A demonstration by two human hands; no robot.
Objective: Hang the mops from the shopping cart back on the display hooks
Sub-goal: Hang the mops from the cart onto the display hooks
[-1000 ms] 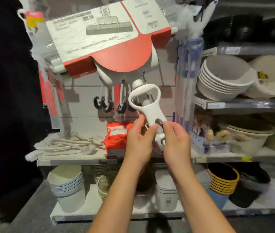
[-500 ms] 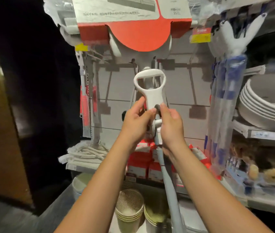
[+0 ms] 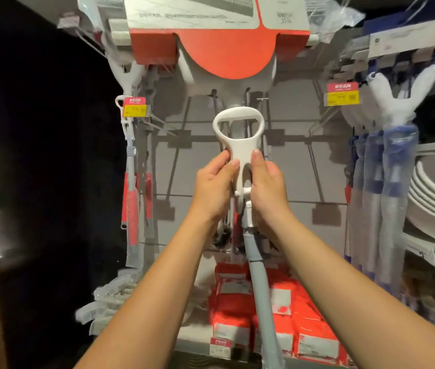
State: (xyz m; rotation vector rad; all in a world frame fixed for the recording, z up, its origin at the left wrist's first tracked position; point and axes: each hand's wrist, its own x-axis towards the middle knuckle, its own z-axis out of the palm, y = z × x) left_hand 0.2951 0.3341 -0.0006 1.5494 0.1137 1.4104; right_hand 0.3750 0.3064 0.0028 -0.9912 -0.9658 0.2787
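Mop [image 3: 240, 153], loop-handled: fingers of my left hand [image 3: 212, 187] and right hand [image 3: 267, 187] clamped its neck; display hook [image 3: 247, 102] at twelve o'clock lay end-on, so the loop could miss and fall.

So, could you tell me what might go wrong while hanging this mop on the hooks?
The left hand and right hand only pinch the white loop handle; it might slip. The hooks sit crowded under the red-and-white mop box, so the loop could miss or knock it. The grey pole may swing into the red packs.
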